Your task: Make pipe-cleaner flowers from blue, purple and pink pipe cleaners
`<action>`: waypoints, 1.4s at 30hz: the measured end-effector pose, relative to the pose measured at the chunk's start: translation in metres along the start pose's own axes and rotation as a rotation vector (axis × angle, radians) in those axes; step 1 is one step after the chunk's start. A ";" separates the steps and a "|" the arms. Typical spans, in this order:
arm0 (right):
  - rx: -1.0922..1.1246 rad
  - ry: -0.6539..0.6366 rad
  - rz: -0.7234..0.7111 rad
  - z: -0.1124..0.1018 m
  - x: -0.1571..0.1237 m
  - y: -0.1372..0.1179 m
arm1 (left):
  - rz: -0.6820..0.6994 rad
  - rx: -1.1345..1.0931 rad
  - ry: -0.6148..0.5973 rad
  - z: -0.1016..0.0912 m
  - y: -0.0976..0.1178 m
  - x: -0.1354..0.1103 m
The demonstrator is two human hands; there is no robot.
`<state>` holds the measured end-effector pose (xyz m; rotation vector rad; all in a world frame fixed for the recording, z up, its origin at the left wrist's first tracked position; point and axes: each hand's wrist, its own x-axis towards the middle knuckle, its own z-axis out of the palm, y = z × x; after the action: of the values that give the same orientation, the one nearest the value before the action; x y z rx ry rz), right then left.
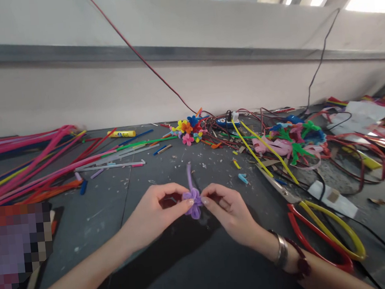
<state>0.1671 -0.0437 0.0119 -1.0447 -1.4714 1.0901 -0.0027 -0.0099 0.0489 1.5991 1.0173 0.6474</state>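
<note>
A purple pipe-cleaner flower (193, 203) is pinched narrowly by the fingers of the left hand (154, 211), with the right hand (225, 209) curled just beside it. Its stem is directed forward, away from the fingers, along the long axis.

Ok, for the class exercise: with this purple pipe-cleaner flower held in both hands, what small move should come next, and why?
Probably pinch the petals tighter around the centre. The purple flower is held at the fingertips of the left hand and right hand, so both can work there, and its petals look slightly uneven. The stem stands up free. How firm the twist is can't be seen.
</note>
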 end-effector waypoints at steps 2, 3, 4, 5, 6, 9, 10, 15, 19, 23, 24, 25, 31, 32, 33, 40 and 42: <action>-0.007 0.003 0.002 -0.002 0.000 -0.001 | -0.035 0.023 -0.026 -0.002 0.005 -0.001; 0.005 -0.001 0.013 -0.003 0.000 -0.001 | -0.046 0.009 -0.020 -0.002 0.006 -0.001; 0.019 -0.006 0.025 -0.003 0.000 0.000 | -0.050 -0.014 -0.001 -0.002 0.006 -0.001; 0.032 -0.011 0.036 -0.003 0.000 0.000 | -0.048 -0.036 0.025 -0.002 0.006 -0.002; 0.036 -0.016 0.043 -0.004 0.000 0.001 | -0.044 -0.056 0.059 -0.001 0.005 -0.002; 0.000 -0.015 0.045 -0.004 -0.001 0.004 | -0.045 -0.094 0.155 0.000 0.003 -0.001; -0.009 -0.018 0.047 -0.003 -0.001 0.004 | -0.049 -0.104 0.171 0.001 0.003 -0.001; 0.020 -0.041 0.059 -0.002 0.000 0.004 | -0.047 -0.101 0.183 0.004 0.002 0.000; -0.030 -0.025 0.057 -0.001 0.000 0.005 | 0.002 -0.097 0.133 0.004 0.002 0.001; -0.116 -0.043 0.025 -0.002 0.000 0.004 | -0.021 -0.118 0.110 0.004 0.002 0.002; -0.127 -0.049 0.020 -0.002 0.000 0.004 | -0.032 -0.133 0.109 0.004 0.001 0.003; -0.132 -0.056 0.016 -0.003 0.000 0.004 | -0.040 -0.151 0.106 0.005 0.000 0.003; -0.088 -0.136 -0.054 -0.006 -0.001 -0.002 | -0.093 -0.272 0.009 0.007 -0.006 0.002; -0.083 -0.153 -0.073 -0.007 -0.001 -0.003 | -0.111 -0.292 -0.015 0.007 -0.008 0.002; -0.081 -0.169 -0.088 -0.008 -0.001 -0.004 | -0.127 -0.311 -0.036 0.007 -0.009 0.002; -0.102 -0.158 -0.141 -0.009 0.001 -0.002 | -0.120 -0.395 -0.038 0.001 -0.008 0.002; -0.184 -0.057 -0.217 -0.010 0.003 0.001 | -0.107 -0.423 -0.047 0.000 -0.004 0.001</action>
<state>0.1768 -0.0395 0.0129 -0.9587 -1.7131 0.8489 -0.0033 -0.0088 0.0446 1.1775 0.8575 0.6950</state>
